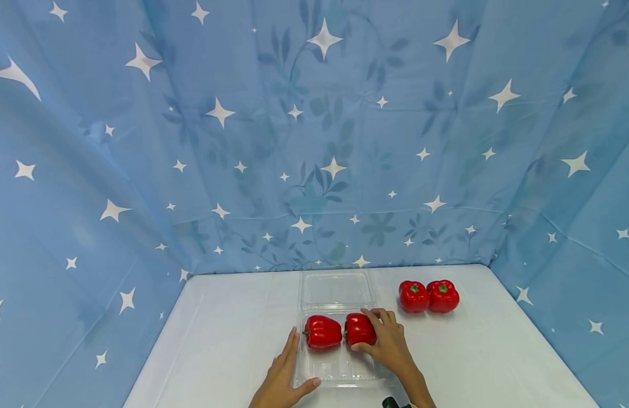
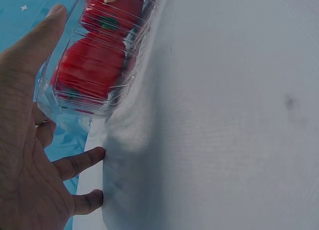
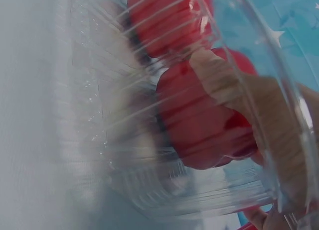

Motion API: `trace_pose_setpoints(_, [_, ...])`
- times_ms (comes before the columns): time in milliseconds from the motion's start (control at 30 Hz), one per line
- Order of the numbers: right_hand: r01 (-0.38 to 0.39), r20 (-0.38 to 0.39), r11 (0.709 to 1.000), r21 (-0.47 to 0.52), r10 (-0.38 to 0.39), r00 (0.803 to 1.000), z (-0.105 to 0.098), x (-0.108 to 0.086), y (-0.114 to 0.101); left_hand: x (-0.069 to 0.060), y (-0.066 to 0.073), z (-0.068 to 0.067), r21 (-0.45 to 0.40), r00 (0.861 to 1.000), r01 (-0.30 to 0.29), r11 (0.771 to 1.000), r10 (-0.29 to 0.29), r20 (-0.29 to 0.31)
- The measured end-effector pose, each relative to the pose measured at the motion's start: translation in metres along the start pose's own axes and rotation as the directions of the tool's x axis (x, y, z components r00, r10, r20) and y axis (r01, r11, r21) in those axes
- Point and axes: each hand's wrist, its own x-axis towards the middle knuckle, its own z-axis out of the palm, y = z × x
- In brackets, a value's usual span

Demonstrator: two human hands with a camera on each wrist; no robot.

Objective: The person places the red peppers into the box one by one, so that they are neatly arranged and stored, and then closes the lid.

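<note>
A clear plastic clamshell container [image 1: 340, 371] lies with its lid [image 1: 337, 288] folded back. Two red bell peppers lie on their sides in it: the left pepper [image 1: 322, 332] and the right pepper [image 1: 359, 330]. My right hand [image 1: 391, 343] grips the right pepper, thumb in front and fingers behind, as the right wrist view also shows through the ribbed wall. My left hand [image 1: 283, 374] is at the container's left side with fingers extended and thumb spread. In the left wrist view that hand [image 2: 30, 140] holds nothing, and its thumb is close to the container wall.
Two more red bell peppers, one pepper [image 1: 413, 296] and its neighbour [image 1: 443, 296], stand side by side on the white table [image 1: 233, 317], right of the lid. A blue star-patterned curtain [image 1: 273, 141] hangs behind and along both sides.
</note>
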Motion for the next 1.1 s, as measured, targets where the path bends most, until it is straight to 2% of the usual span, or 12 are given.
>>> trace_pose_setpoints(233, [-0.028,0.024,0.999,0.023,0.027,0.999,-0.0003,0.0001,-0.0013,0.0015,-0.0017,0.0011,0.000,1.000,0.005,1.000,-0.005,-0.005])
trace_pose_setpoints(500, [-0.016,0.036,0.999,0.041,0.015,0.999,-0.0014,-0.0011,-0.0018,0.0004,-0.0020,0.0015,-0.003,1.000,-0.007,1.000,0.007,-0.009])
trace_pose_setpoints(700, [-0.018,0.024,0.998,0.063,0.017,1.000,-0.0029,-0.0037,-0.0029,0.0002,0.0002,0.0004,-0.002,1.000,0.020,1.000,-0.020,-0.001])
trace_pose_setpoints(1100, [-0.020,0.011,0.995,0.096,0.019,1.000,-0.0025,-0.0053,-0.0028,-0.0013,0.0000,-0.0003,-0.013,1.000,-0.011,1.000,0.010,-0.008])
